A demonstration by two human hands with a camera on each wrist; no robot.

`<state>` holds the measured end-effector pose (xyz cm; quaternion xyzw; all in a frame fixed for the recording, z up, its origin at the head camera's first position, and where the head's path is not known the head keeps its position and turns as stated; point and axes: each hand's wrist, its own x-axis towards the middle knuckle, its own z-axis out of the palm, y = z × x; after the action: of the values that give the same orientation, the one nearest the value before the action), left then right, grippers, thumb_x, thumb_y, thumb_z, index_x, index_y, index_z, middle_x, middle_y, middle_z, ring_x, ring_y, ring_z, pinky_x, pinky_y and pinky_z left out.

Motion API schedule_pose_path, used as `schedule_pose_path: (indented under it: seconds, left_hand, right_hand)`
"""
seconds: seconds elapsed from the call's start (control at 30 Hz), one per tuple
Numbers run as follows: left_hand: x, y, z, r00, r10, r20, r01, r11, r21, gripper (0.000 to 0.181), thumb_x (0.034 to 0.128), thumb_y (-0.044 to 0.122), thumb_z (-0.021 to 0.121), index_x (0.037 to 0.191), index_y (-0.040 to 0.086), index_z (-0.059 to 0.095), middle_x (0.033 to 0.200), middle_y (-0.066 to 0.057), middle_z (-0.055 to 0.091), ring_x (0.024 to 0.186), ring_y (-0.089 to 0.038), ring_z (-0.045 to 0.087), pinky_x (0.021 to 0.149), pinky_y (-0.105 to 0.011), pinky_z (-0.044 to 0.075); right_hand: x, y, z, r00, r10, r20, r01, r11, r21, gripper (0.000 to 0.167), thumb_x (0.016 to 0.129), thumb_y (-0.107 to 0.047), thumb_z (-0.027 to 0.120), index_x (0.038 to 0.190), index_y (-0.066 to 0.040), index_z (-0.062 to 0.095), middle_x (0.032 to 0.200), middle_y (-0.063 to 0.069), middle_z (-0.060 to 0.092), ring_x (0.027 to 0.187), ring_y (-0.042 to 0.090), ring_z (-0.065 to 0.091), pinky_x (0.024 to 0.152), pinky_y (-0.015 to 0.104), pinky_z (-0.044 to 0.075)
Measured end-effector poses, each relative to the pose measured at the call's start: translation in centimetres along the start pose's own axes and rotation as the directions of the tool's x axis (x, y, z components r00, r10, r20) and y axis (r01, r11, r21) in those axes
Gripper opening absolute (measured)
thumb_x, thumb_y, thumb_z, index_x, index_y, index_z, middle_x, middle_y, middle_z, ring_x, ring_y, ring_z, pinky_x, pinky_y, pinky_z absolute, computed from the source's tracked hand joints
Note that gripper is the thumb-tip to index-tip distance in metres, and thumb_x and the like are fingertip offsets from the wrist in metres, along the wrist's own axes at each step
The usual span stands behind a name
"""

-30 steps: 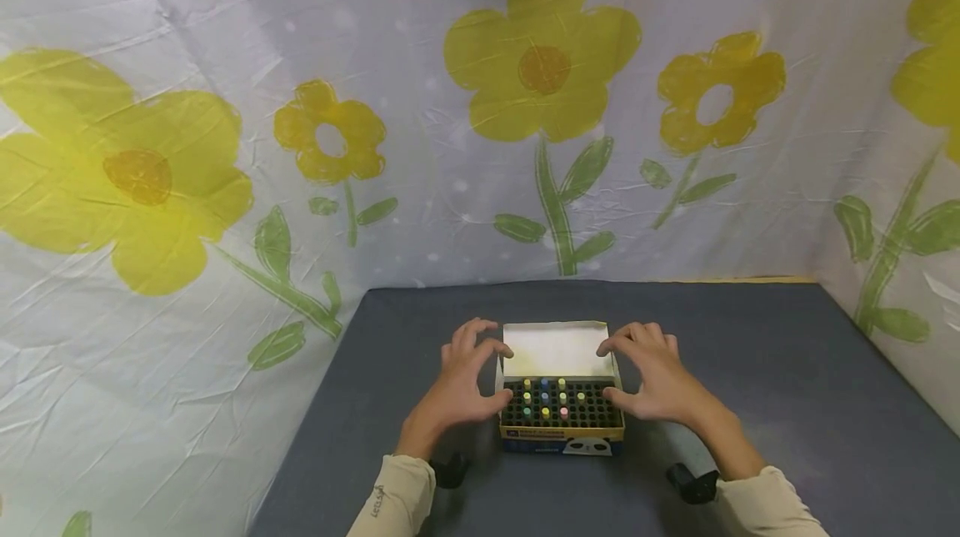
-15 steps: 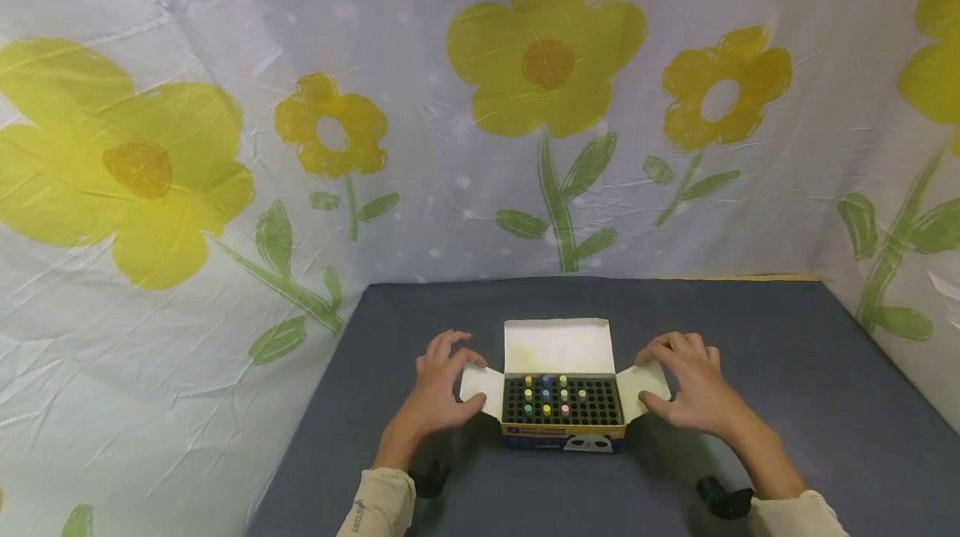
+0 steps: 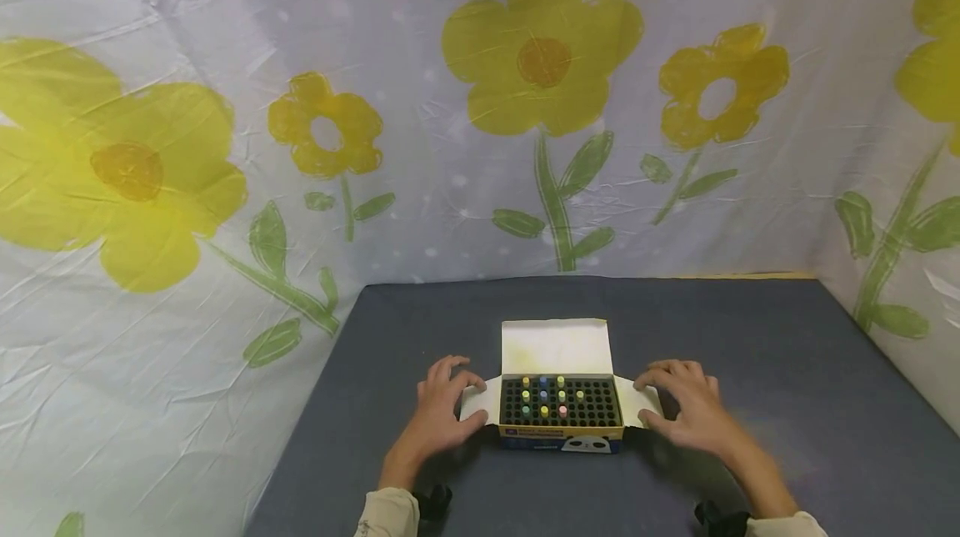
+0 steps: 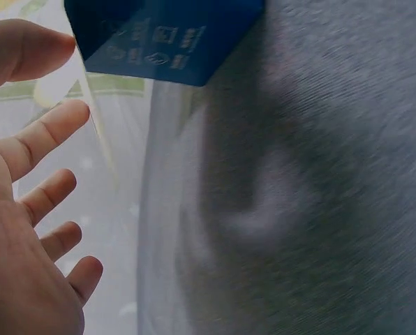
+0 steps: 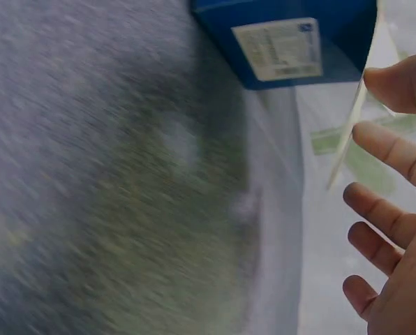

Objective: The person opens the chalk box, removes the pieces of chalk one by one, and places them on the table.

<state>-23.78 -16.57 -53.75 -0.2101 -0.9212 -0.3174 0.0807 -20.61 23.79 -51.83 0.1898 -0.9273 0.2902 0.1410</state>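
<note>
A blue and yellow cardboard box (image 3: 540, 439) with a panda print stands on the table in the head view, its white lid (image 3: 557, 347) raised at the back. Inside is a black grid (image 3: 602, 408) of holes, where several small colour-tipped sticks (image 3: 563, 410) stand; their exact kind is too small to tell. The left hand (image 3: 441, 410) touches the left side flap (image 3: 491, 397) with thumb and index fingertips. On the other side, the right hand (image 3: 693, 405) likewise touches the right side flap (image 3: 627, 397). Both wrist views show the other fingers loosely spread, holding nothing.
The box rests on a dark grey tabletop (image 3: 420, 328). Behind and beside it hangs a pale cloth (image 3: 442, 187) printed with yellow flowers. Dark devices sit at the left wrist (image 3: 435, 504) and right wrist (image 3: 722, 518).
Both hands have moved apart from the box's sides, and the side flaps now spread outward. In the last half second the hands have come slightly lower, with the flaps angled down a little.
</note>
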Motion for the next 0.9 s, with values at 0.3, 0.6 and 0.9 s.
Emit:
schedule_pose_path:
  seconds: [0.3, 0.6, 0.9]
  left_hand:
    - [-0.4, 0.2, 1.5, 0.999, -0.049, 0.005, 0.049, 0.998, -0.045, 0.020, 0.0883, 0.030, 0.072, 0.108, 0.031, 0.069, 0.149, -0.011, 0.047, 0.144, -0.040, 0.030, 0.099, -0.065, 0.027]
    - [-0.8, 0.7, 2.9, 0.997, -0.069, -0.024, 0.066, 0.991, -0.120, 0.025, 0.0885, 0.020, 0.067, 0.113, 0.025, 0.069, 0.146, -0.013, 0.049, 0.147, -0.041, 0.029, 0.103, -0.068, 0.027]
    - [-1.1, 0.9, 3.7, 0.993, -0.092, -0.071, 0.078, 0.980, -0.184, 0.028, 0.0870, 0.014, 0.064, 0.112, 0.025, 0.069, 0.147, -0.012, 0.049, 0.147, -0.043, 0.028, 0.103, -0.071, 0.026]
  right_hand:
    - [-0.3, -0.1, 2.1, 0.999, 0.028, 0.022, -0.028, 0.999, 0.036, 0.031, 0.085, -0.025, 0.081, 0.114, -0.026, 0.071, 0.125, 0.011, 0.063, 0.114, 0.038, 0.049, 0.082, 0.048, 0.028]
    - [-0.4, -0.1, 3.2, 1.000, -0.005, -0.003, 0.005, 0.996, 0.091, 0.035, 0.084, -0.017, 0.080, 0.118, -0.017, 0.071, 0.121, 0.010, 0.065, 0.110, 0.034, 0.050, 0.082, 0.045, 0.028]
    - [-0.3, -0.5, 3.3, 1.000, -0.001, -0.006, 0.002, 0.993, 0.119, 0.035, 0.085, -0.015, 0.078, 0.119, -0.016, 0.071, 0.120, 0.009, 0.066, 0.110, 0.033, 0.050, 0.082, 0.043, 0.028]
